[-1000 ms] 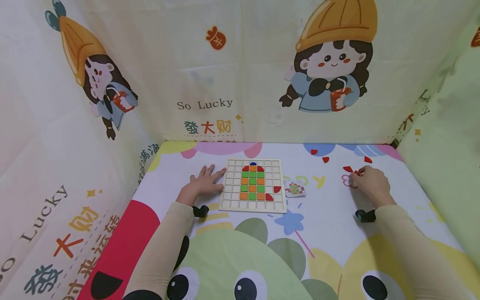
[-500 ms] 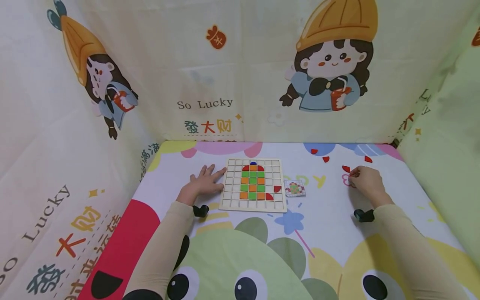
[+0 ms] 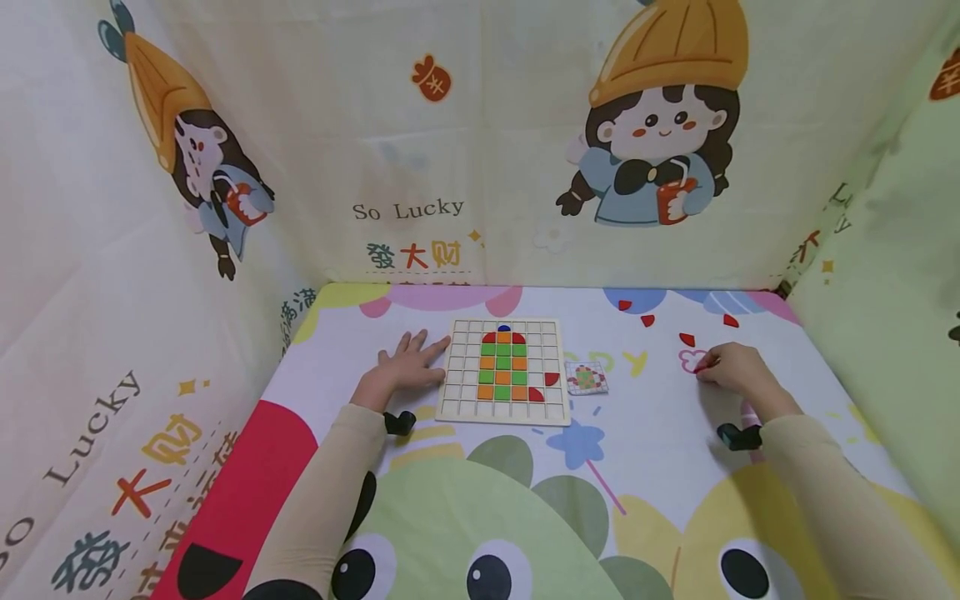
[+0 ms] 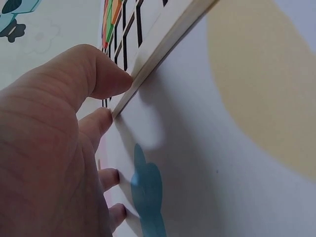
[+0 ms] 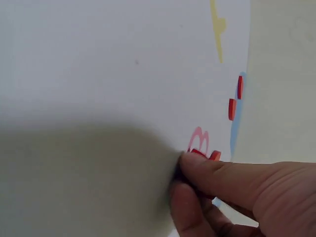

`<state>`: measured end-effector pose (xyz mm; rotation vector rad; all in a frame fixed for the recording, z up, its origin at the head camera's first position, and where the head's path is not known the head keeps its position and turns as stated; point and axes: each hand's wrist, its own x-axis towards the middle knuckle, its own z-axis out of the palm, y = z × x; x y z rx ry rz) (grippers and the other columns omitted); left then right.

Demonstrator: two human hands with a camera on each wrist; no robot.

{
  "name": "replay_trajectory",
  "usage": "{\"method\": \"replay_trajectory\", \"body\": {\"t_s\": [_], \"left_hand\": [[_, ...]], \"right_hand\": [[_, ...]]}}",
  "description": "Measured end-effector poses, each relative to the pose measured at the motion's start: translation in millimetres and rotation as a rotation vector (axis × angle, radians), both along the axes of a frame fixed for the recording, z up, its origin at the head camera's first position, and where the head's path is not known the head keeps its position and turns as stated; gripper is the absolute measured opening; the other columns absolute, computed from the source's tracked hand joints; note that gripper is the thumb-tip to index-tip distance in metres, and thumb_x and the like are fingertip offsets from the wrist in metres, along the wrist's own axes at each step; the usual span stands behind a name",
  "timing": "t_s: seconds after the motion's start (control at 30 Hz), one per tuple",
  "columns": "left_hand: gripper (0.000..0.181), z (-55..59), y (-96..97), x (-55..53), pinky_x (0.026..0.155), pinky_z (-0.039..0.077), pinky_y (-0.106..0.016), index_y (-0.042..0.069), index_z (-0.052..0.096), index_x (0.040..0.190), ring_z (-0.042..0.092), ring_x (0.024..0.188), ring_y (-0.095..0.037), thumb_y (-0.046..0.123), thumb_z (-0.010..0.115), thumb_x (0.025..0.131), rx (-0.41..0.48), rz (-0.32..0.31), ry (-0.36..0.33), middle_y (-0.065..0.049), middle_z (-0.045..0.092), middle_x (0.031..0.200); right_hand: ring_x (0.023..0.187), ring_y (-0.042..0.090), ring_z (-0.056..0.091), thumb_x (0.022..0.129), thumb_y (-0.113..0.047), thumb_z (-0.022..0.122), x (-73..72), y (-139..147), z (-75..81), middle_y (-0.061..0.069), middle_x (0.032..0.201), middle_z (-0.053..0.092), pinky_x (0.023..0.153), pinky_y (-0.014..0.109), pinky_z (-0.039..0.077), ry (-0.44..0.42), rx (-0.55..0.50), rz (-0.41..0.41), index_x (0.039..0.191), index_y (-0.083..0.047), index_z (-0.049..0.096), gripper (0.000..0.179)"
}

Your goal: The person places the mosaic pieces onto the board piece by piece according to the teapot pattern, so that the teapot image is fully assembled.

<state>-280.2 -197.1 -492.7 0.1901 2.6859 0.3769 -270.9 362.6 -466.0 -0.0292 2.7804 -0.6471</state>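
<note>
A square wooden grid board (image 3: 555,412) lies on the table, with green, orange and red tiles and one blue tile forming a tower shape. My left hand (image 3: 406,370) rests spread at its left side; in the left wrist view, the thumb (image 4: 111,79) and a fingertip touch the board's edge. To the right, my right hand (image 3: 738,373) pinches a small red quarter-round tile (image 5: 199,153) between thumb and finger, low over the table. Most of that tile is hidden by the fingers. Just beyond lies another red tile (image 3: 687,340).
Farther back are more loose red tiles (image 3: 648,320), including one (image 3: 731,320) at the right. A small patterned card (image 3: 587,378) lies beside the board's right edge. Printed cloth walls (image 3: 510,167) stand behind the table and along both sides.
My right hand has drawn slightly toward me, away from the loose red tiles, with a red tile in its fingertips. My left hand stays at the board.
</note>
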Motion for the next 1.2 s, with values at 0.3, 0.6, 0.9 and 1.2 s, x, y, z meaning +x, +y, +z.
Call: {"method": "replay_trajectory", "body": {"t_s": [0.3, 0.6, 0.9, 1.2], "left_hand": [[0.077, 1.4, -1.6, -1.8, 0.116, 0.004, -0.082, 0.039, 0.017, 0.166, -0.008, 0.159, -0.045, 0.053, 0.053, 0.099, -0.006, -0.006, -0.001, -0.012, -0.001, 0.175], [0.077, 1.9, -1.7, -0.4, 0.116, 0.004, -0.081, 0.04, 0.017, 0.166, -0.008, 0.16, -0.044, 0.054, 0.053, 0.099, -0.003, -0.005, -0.006, -0.011, -0.001, 0.176], [0.078, 2.5, 1.5, -0.5, 0.116, 0.003, -0.082, 0.039, 0.017, 0.166, -0.009, 0.159, -0.044, 0.052, 0.054, 0.099, 0.006, -0.004, -0.018, -0.011, -0.001, 0.176], [0.077, 1.4, 0.5, -1.1, 0.115, 0.005, -0.082, 0.039, 0.016, 0.166, -0.007, 0.159, -0.045, 0.054, 0.053, 0.099, -0.014, -0.006, -0.011, -0.012, -0.001, 0.175]], "right_hand": [[0.102, 0.038, 0.058, 0.099, -0.021, 0.069, -1.2, -18, -2.1, 0.029, 0.118, 0.067, 0.085, 0.042, 0.054, -0.029, -0.123, 0.016, 0.124, 0.009, 0.065, 0.039], [0.098, 0.022, 0.067, 0.1, -0.023, 0.069, -3.5, -56, 10.8, 0.021, 0.118, 0.07, 0.085, 0.028, 0.058, -0.072, -0.341, 0.02, 0.123, 0.006, 0.06, 0.038], [0.093, 0.018, 0.065, 0.097, -0.024, 0.073, -5.2, -89, 13.3, 0.021, 0.121, 0.065, 0.082, 0.028, 0.056, -0.025, -0.373, 0.027, 0.117, 0.001, 0.067, 0.033], [0.087, 0.021, 0.068, 0.099, -0.027, 0.072, -14.6, -117, 10.0, 0.016, 0.11, 0.07, 0.082, 0.033, 0.059, -0.031, -0.384, 0.028, 0.121, 0.0, 0.067, 0.035]]}}
